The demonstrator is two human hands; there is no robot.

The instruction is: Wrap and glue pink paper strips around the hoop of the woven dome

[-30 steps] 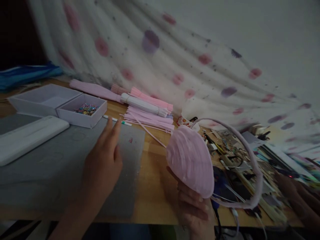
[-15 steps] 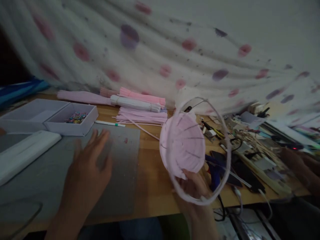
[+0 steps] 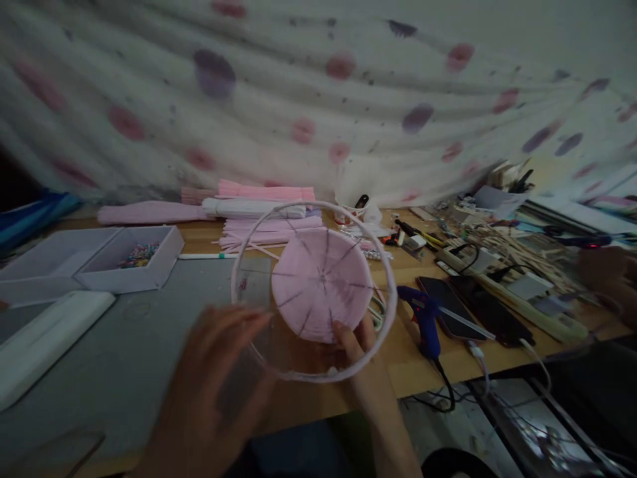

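Note:
A pink bowl-shaped piece [image 3: 321,282], seemingly wound in rings with dark wire spokes fanning from its centre, is in my right hand [image 3: 355,335]. The thumb lies on its near edge, and the fingers are partly hidden behind it. Around the bowl in this view shows a wide, pale wrapped hoop [image 3: 391,285]. How the hoop joins the bowl is hard to make out. My left hand [image 3: 221,378], a little blurred, is at the hoop's lower left with thumb and fingers apart and nothing in it. Whether it touches the hoop I cannot tell.
Bundles of pink and white fuzzy stems [image 3: 263,229] lie at the back. On the left are a white box [image 3: 164,262] of coloured pins or beads and a grey mat [image 3: 149,352]. A blue glue gun [image 3: 425,322], phones [image 3: 450,305] and cables lie right. Another person's hand [image 3: 607,272] is far right.
The bowl and hoop have turned so the bowl's inside faces me, and they sit further left in view. My left hand has moved right, towards the hoop. The camera view has shifted right.

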